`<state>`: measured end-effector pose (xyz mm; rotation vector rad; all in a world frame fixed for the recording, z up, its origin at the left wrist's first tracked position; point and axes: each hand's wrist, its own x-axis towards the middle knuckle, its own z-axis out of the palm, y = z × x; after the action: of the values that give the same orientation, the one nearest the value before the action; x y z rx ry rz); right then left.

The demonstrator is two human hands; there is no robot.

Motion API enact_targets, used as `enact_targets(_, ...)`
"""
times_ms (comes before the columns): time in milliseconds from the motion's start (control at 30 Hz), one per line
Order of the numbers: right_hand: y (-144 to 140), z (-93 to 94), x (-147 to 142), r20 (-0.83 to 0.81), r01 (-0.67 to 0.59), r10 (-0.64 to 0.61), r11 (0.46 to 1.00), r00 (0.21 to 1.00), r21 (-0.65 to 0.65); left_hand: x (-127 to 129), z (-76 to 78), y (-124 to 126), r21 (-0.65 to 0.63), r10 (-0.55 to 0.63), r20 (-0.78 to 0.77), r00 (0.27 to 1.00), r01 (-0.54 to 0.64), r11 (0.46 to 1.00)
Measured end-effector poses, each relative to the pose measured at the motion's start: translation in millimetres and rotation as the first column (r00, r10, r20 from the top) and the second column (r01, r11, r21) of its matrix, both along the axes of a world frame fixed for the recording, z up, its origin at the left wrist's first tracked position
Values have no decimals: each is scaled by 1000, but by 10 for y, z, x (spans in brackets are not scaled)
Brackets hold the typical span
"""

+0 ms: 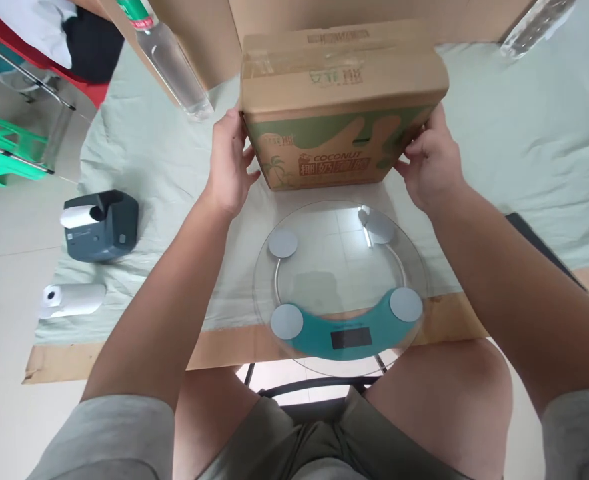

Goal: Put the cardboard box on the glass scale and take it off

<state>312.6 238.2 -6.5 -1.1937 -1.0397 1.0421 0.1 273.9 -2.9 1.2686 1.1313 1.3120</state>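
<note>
Head view shows the left hand (230, 163) and right hand (431, 163) clasping opposite ends of the stiff, probably weighty cardboard box (341, 100) just behind the glass scale (341, 287).

Centre blocked – sides open.
Cardboard box (341, 100) fills the middle, round glass scale (341, 287) just in front; clear bottle (171, 63) stands back left. Left cloth holds label printer (101, 225) and paper roll (71, 300) – right cloth (524, 147) is bare.

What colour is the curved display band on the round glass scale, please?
Teal curved display band, best seen in the head view.
</note>
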Motion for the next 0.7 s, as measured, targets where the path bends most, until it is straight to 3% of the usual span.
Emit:
enact_targets(100, -6, -12, -71, 6, -1, 1, 999, 1000, 41, 117, 83, -119, -158, -121, 105, 987, 137, 978)
enact_targets(233, -54, 57, -119, 24, 16, -18, 996, 1000, 84, 226, 269, -277, -144, -127, 83, 988, 138, 980)
enact_targets(333, -194, 263, -151, 29, 18, -22, 991, 999, 132, 256, 467, -423, -85, -138, 66, 988, 143, 986)
enact_targets(533, -904, 730, -152, 17, 3, -6, 982, 1000, 191, 215, 944, -1194, 35, -182, 36, 983, 181, 983)
enact_targets(600, -1202, 768, -130, 12, 0, -2, 978, 1000, 209, 178, 994, -1513, 49, -180, 55, 982, 177, 983)
enact_targets(700, -1638, 720, -111, -9, -9, 11, 981, 1000, 193, 115, 943, -1924, 25, -182, 80, 980, 181, 983)
